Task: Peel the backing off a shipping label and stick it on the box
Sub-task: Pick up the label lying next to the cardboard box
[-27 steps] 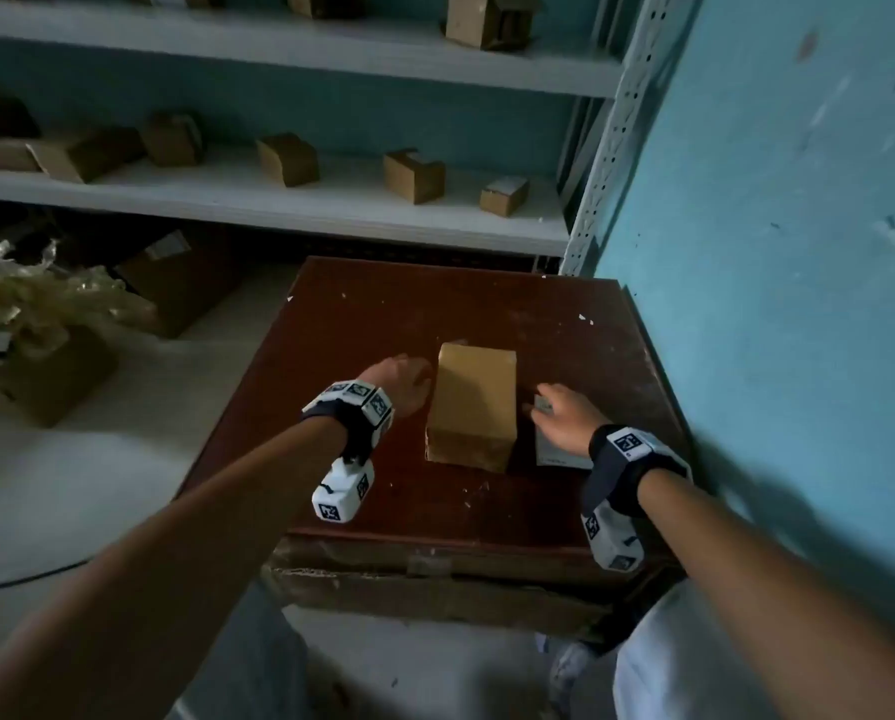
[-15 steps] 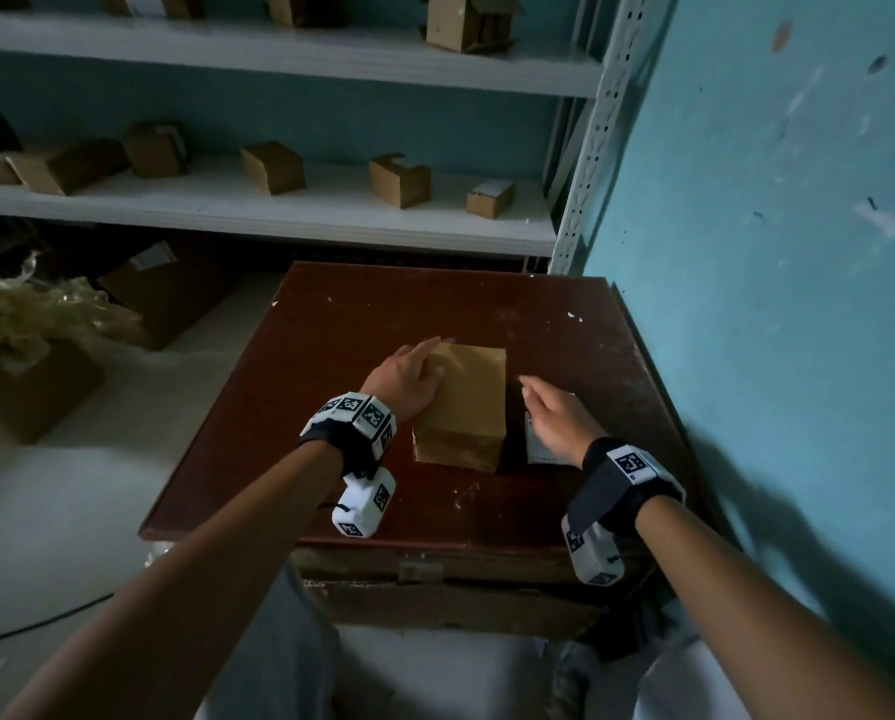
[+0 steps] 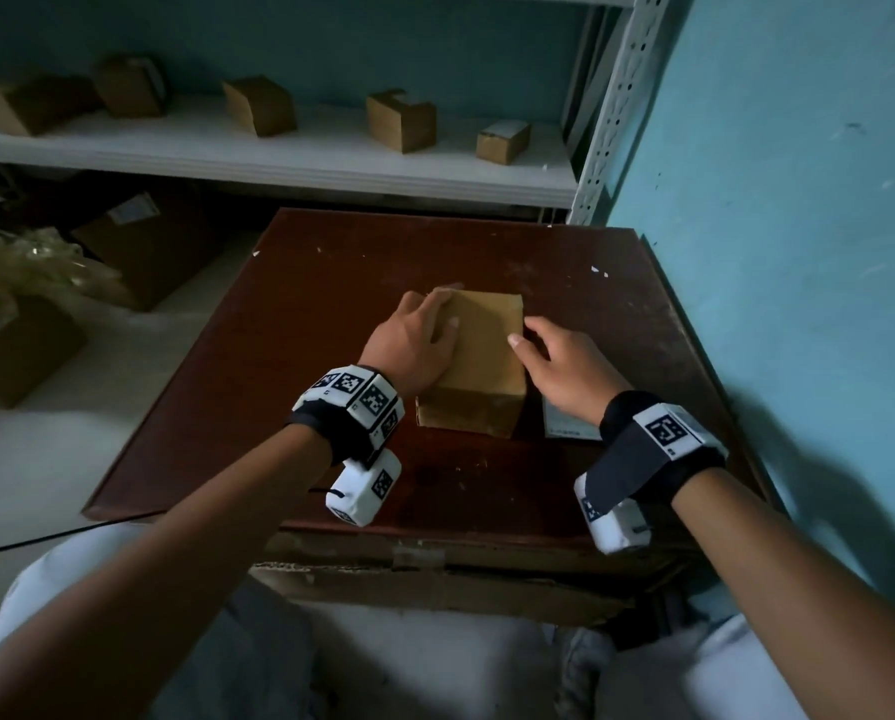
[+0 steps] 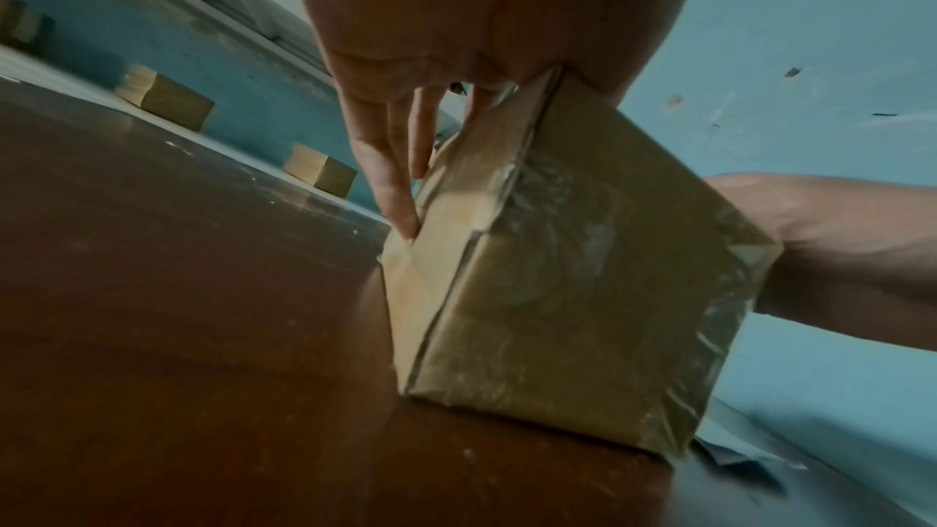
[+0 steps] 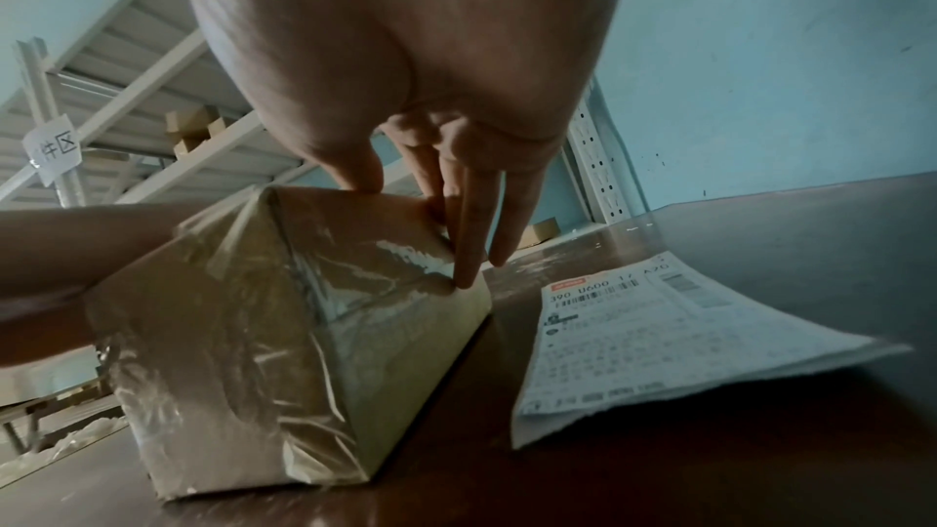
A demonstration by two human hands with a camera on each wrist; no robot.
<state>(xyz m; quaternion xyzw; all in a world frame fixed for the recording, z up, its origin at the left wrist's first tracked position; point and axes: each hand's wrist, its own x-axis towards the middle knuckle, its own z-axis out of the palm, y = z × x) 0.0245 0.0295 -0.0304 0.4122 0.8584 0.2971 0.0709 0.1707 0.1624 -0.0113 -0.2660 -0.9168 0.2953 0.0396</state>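
A small brown cardboard box, wrapped in glossy clear tape that wrinkles over its near face and corners, sits on the dark red-brown counter a little right of the counter's middle, its long sides running from the near edge toward the far edge. The left hand is laid against the box's left side: its thumb lies over the top face and its fingers reach down along the left wall, so it holds the box. The right hand holds the opposite side, thumb on the top edge and fingers stretched down the right wall, one fingertip pressed on the taped corner. The box is thus clasped between both hands and rests flat on the counter.

The shipping label, a white sheet printed with barcodes, rows of small text and a small red mark, lies flat on the counter just right of the box, toward the counter's right edge, partly under the right wrist in the head view. Neither hand touches it; its near edge lifts slightly.
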